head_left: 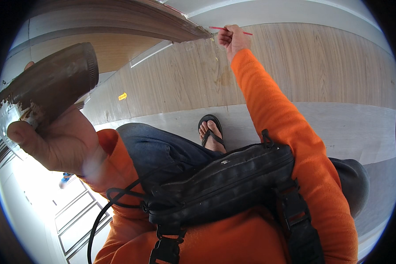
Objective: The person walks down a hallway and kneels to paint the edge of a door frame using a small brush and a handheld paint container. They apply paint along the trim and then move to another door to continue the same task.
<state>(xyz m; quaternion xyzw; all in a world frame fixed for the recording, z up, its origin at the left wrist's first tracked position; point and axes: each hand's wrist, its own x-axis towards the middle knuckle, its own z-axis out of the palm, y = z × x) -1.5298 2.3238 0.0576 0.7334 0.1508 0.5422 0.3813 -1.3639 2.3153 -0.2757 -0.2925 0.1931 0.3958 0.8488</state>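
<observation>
In my left hand (64, 143) is a plastic bottle (57, 77), raised at the left. It is brown over most of its length, with a clear, smeared part near my thumb. My fingers and thumb wrap round it. At the top middle my right hand (234, 42) closes on a thin red stick (247, 33), slim like a pencil or a fine brush; its kind is not clear. The stick's left end is by the lower end of a dark brown wooden door frame (171, 24), where the frame meets the floor. Whether it touches the frame I cannot tell.
Wood-patterned flooring (303, 66) runs along a pale wall (286, 13), with brown smudges (224, 77) near the frame. A small yellow arrow-shaped sticker (122, 96) lies on it. My sandalled foot (212, 132) rests on the grey floor. A black bag (224, 176) with a cable (103, 211) hangs across me.
</observation>
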